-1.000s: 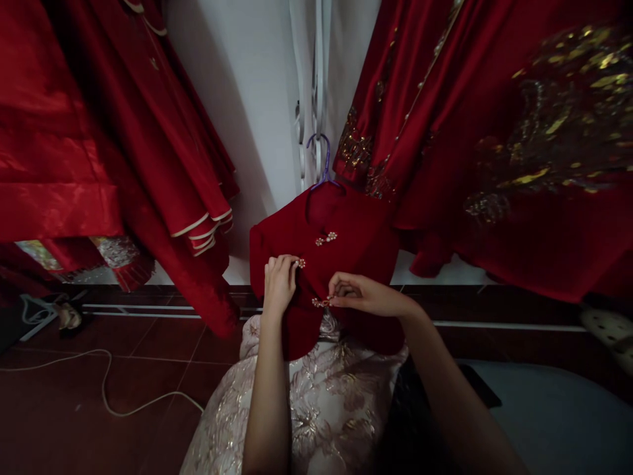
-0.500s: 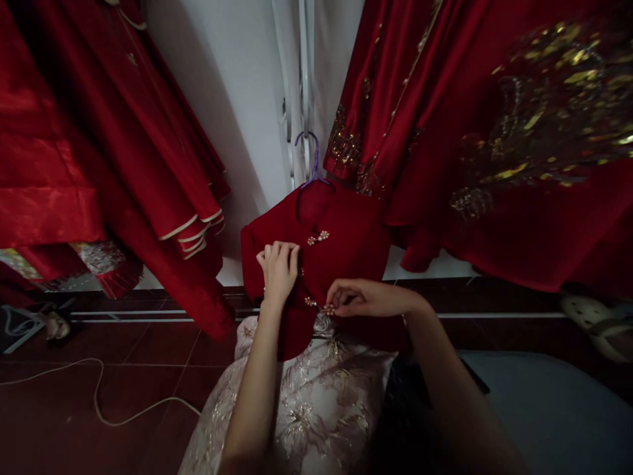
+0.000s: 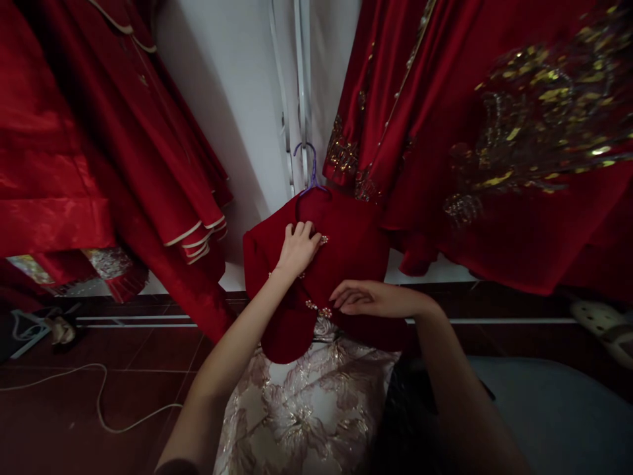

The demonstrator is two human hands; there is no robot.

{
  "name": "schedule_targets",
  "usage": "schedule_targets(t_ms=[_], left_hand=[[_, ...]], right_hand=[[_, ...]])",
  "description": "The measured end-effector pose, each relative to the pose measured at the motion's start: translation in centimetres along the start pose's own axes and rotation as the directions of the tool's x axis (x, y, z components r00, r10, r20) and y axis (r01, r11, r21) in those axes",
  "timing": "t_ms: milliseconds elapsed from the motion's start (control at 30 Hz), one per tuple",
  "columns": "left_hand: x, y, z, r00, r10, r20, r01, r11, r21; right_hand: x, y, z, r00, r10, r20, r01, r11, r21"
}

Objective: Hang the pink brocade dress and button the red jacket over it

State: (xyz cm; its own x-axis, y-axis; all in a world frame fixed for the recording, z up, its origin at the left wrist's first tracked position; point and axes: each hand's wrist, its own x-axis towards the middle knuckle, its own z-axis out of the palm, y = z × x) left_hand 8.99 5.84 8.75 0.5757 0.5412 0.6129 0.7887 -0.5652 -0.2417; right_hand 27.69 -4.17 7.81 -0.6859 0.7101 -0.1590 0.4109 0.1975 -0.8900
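Observation:
A red jacket (image 3: 356,231) hangs in front of me on a purple hanger (image 3: 312,173). Flower-shaped, jewelled clasps run down its front. My left hand (image 3: 298,249) lies on the chest of the jacket, fingers bent and a little apart, beside the upper clasp (image 3: 324,240), which it partly covers. Lower down, my right hand (image 3: 363,298) is held with its fingers loosely apart, just right of the bottom clasp (image 3: 324,313); nothing shows between them. Below the jacket hem spreads a pale floral brocade garment (image 3: 301,415) with metallic thread.
Red garments with pale piping (image 3: 182,191) hang at the left. A red sequinned garment (image 3: 524,218) hangs at the right. White metal poles (image 3: 301,79) stand behind the hanger. A cable (image 3: 101,396) crosses the tiled floor; a clog (image 3: 598,323) lies at far right.
My left hand has moved up and right across the jacket front to the upper clasp. My right hand's fingers have come off the bottom clasp and loosened.

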Motion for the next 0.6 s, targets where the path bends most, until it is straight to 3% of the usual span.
schedule_targets(t_ms=[133,433,600], left_hand=[[0.0,-0.5,0.0,0.998,0.047,-0.036,-0.049,0.997,-0.065],[-0.5,-0.4,1.2,0.989,-0.124,-0.085,0.091,0.943,-0.32],[-0.4,-0.7,1.3,0.984,-0.107,-0.141,0.049,0.93,-0.365]], right_hand=[[-0.1,0.1,-0.2,1.0,0.007,-0.004,-0.007,1.0,-0.004],[-0.2,-0.1,-0.1,0.999,-0.036,-0.001,0.036,0.999,0.011],[-0.2,0.2,-0.3,0.999,-0.033,-0.015,0.033,0.999,0.027]])
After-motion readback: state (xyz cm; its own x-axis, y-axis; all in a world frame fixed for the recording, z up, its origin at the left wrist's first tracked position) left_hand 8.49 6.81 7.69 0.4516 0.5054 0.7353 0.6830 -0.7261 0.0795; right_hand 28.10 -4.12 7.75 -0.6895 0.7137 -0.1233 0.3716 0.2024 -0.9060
